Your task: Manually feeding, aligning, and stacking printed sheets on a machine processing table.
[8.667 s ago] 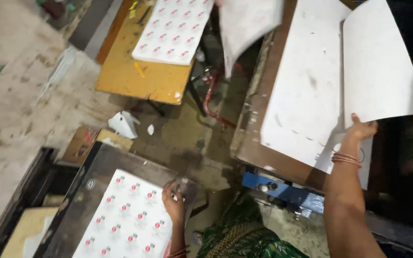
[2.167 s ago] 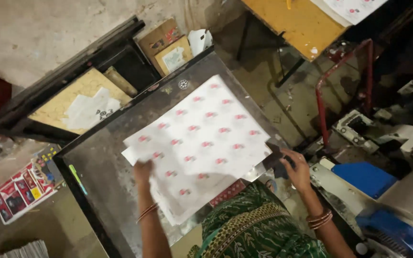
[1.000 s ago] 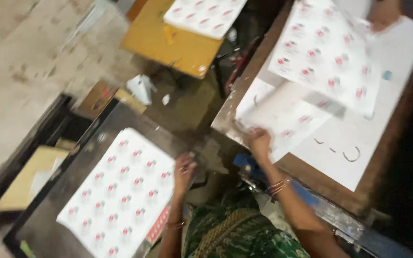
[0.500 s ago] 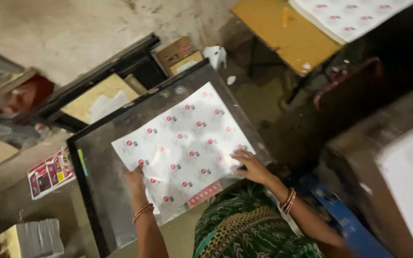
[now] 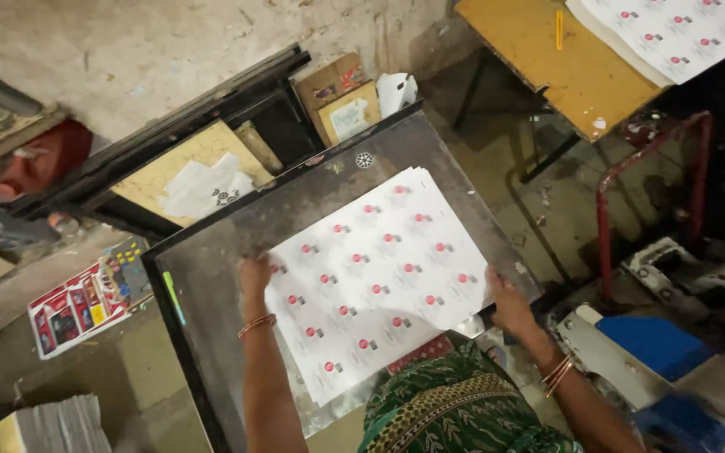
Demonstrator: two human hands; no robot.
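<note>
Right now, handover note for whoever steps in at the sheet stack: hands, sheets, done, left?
Left hand: flat on the left edge of the printed sheet stack, holding nothing.
Right hand: on the stack's right edge, open.
The stack lies on the dark metal table, roughly squared, slightly fanned at the top corner. More printed sheets sit on the yellow table.
Done: sheets on the table.
Left: squaring the edges, it seems.

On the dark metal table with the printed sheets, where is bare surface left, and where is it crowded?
Bare metal table shows left of the left hand, and along the far edge beyond the printed sheets. The right edge by the right hand is tight, the sheets reaching nearly to it.
</note>
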